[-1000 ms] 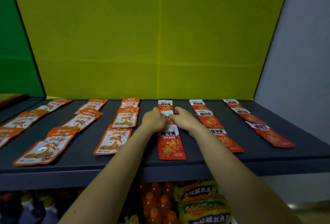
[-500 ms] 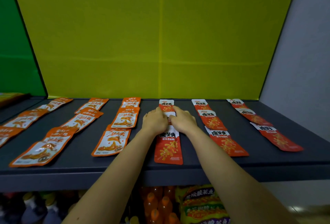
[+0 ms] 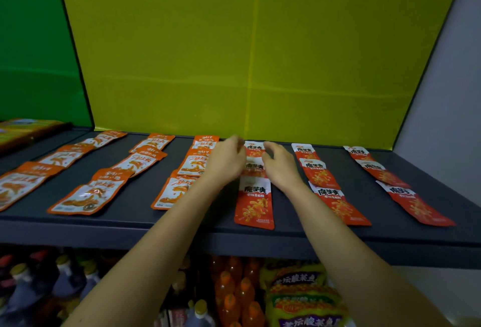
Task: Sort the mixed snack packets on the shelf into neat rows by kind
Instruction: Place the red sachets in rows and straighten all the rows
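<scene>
On the dark shelf (image 3: 135, 225) lie rows of snack packets. Orange-and-white packets (image 3: 87, 195) fill the rows on the left, and red packets with white tops fill three rows on the right. The middle red row (image 3: 254, 203) runs between my hands. My left hand (image 3: 226, 161) hovers at that row's left side and my right hand (image 3: 280, 165) at its right side, both near the back red packet (image 3: 254, 149). Their fingers are loosely curved and blurred, and neither holds a packet. The second packet of the row (image 3: 253, 169) shows between them.
A yellow back panel (image 3: 247, 53) closes the shelf behind, a green panel (image 3: 33, 40) on the left, a grey wall (image 3: 447, 92) on the right. Bottles (image 3: 234, 293) and yellow-purple bags (image 3: 302, 300) fill the shelf below. Another red row (image 3: 330, 188) lies just right of my right hand.
My hands were pressed together over the middle red row's second packet; they have moved apart and toward the back, uncovering that packet. The view shifted slightly left.
</scene>
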`<state>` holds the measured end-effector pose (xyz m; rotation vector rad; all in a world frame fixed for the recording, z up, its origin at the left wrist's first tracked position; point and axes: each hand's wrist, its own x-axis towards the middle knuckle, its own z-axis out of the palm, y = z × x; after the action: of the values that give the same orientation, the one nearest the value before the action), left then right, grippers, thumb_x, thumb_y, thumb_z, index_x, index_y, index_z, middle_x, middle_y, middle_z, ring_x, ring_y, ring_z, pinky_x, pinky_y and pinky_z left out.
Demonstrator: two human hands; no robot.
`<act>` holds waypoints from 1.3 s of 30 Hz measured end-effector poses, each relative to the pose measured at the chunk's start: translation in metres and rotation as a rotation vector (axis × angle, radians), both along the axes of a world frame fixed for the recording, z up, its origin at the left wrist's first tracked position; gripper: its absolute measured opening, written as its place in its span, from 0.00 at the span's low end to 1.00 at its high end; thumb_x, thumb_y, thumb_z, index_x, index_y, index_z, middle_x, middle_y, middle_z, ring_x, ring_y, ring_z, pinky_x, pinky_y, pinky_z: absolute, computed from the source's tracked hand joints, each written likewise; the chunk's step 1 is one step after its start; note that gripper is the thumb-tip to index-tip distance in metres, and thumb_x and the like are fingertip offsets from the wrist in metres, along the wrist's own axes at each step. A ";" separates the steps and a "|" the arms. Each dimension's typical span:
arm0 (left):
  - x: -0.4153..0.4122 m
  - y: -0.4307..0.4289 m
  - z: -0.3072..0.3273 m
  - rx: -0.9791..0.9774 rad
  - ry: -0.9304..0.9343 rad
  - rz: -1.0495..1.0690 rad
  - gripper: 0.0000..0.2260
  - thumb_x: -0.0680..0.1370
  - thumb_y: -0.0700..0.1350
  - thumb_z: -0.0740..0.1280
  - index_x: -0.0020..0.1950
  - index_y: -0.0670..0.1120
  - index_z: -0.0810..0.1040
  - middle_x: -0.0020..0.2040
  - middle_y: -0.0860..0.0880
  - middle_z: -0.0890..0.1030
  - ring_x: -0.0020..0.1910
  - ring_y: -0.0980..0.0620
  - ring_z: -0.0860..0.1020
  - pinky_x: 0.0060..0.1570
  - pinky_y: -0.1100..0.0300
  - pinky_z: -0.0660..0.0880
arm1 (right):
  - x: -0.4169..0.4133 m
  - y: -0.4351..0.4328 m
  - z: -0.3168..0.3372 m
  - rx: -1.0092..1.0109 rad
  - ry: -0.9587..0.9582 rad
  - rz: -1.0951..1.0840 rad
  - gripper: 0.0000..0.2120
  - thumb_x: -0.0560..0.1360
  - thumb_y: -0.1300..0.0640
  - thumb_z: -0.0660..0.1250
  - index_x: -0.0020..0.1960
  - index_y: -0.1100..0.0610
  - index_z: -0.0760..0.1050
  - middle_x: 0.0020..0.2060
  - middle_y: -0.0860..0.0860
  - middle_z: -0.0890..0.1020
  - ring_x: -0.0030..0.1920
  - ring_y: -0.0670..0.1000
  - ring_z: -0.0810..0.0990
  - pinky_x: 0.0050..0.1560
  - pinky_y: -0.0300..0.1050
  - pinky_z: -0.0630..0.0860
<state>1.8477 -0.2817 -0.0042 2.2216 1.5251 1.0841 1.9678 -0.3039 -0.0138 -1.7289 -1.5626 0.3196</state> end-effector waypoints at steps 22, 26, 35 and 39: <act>-0.126 -0.005 -0.031 -0.212 0.157 -0.010 0.15 0.81 0.46 0.54 0.61 0.37 0.68 0.64 0.37 0.73 0.63 0.39 0.72 0.57 0.51 0.68 | -0.140 -0.015 -0.015 -0.160 -0.156 -0.087 0.16 0.79 0.53 0.56 0.62 0.60 0.72 0.61 0.57 0.78 0.61 0.59 0.75 0.58 0.52 0.73; -0.127 -0.004 -0.032 -0.192 0.174 -0.041 0.15 0.81 0.45 0.53 0.61 0.38 0.70 0.63 0.38 0.74 0.63 0.40 0.72 0.60 0.51 0.67 | -0.143 -0.019 -0.013 -0.162 -0.169 -0.089 0.17 0.79 0.52 0.56 0.63 0.59 0.73 0.61 0.56 0.78 0.60 0.58 0.76 0.58 0.53 0.74; -0.128 -0.003 -0.035 -0.169 0.151 -0.023 0.15 0.81 0.46 0.54 0.58 0.37 0.72 0.61 0.39 0.75 0.61 0.41 0.72 0.57 0.52 0.68 | -0.143 -0.020 -0.012 -0.158 -0.174 -0.111 0.19 0.80 0.52 0.56 0.68 0.58 0.70 0.65 0.56 0.75 0.65 0.57 0.73 0.61 0.50 0.71; -0.127 0.006 -0.038 -0.154 0.136 0.009 0.21 0.81 0.49 0.54 0.64 0.34 0.69 0.67 0.36 0.69 0.68 0.39 0.65 0.67 0.49 0.63 | -0.140 -0.017 -0.011 -0.068 -0.180 -0.195 0.17 0.79 0.50 0.57 0.62 0.57 0.76 0.60 0.54 0.79 0.61 0.56 0.76 0.59 0.51 0.73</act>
<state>1.7207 -0.2754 -0.0418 2.2241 1.6146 0.8020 1.8279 -0.3208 -0.0250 -1.9926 -1.5060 0.1234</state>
